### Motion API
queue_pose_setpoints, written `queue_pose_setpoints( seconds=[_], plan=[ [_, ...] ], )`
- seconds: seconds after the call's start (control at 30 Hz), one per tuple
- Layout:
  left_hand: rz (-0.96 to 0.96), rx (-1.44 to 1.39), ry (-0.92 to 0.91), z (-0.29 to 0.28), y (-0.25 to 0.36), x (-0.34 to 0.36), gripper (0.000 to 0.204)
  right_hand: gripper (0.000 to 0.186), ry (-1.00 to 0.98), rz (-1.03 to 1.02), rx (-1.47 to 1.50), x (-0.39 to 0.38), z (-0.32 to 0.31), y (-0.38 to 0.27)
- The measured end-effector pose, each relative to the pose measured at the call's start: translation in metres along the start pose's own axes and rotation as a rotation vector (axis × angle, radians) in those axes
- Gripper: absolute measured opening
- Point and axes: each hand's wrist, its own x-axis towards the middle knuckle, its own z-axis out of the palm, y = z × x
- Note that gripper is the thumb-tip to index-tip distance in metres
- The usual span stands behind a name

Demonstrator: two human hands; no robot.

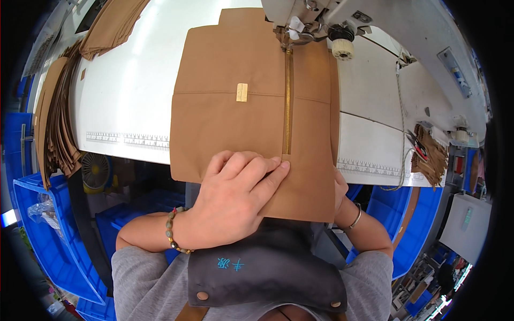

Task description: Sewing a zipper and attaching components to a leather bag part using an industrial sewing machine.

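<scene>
A brown leather-like panel (227, 128) lies under the sewing machine head (300, 27) and hangs over the table's near edge. A brass-toothed zipper (288, 101) runs down its right part, its upper end by the presser foot. My left hand (230, 198) rests on the panel, its thumb and index fingertips pressed together at the zipper's lower end. At the lower right edge, my right hand (341, 192) grips the panel; most of its fingers are hidden behind it. A small tan patch (242, 92) sits on the cross seam.
Stacks of brown pieces (64, 117) drape over the table's left side, with more pieces (112, 24) farther back. Red-handled snips (417, 147) hang by brown scraps (431, 158) at the right. Blue bins (59, 235) stand below, near a fan (96, 172).
</scene>
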Motion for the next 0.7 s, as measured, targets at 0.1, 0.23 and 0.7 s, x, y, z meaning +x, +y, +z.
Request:
queue_pose_setpoints(
  seconds=[0.1,0.23,0.7],
  plan=[
    [0.008,0.019,0.005,0.002,0.001,0.000,0.054,0.034,0.013,-0.019,-0.011,0.004,-0.001,0.000],
    [0.034,0.145,-0.009,0.006,0.003,-0.002,0.057,0.029,0.100,-0.099,-0.026,0.008,-0.006,0.001],
    [0.077,0.398,-0.002,0.021,0.009,-0.017,0.089,0.009,0.051,0.151,0.040,0.021,-0.072,0.020]
  ],
)
